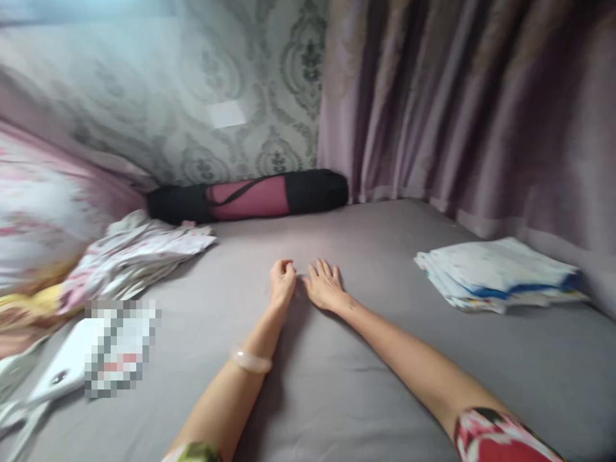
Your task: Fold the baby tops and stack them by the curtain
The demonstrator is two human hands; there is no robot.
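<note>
In the head view, both arms reach forward over a grey bed sheet (366, 359). My right hand (325, 285) lies palm down on the sheet with its fingers spread. Just to its left, my left hand (283, 280) is closed, fingers curled in; whatever may be inside them is hidden. A small gap separates the two hands. Around my left forearm sits a pale bangle (251, 360).
At the far edge lies a black and maroon rolled bag (250, 197). Folded white cloths (495, 273) rest on the right. Crumpled clothes (139, 250) and a white item with handles (65, 359) lie left. Purple curtains (433, 109) hang beside the patterned wall (269, 77).
</note>
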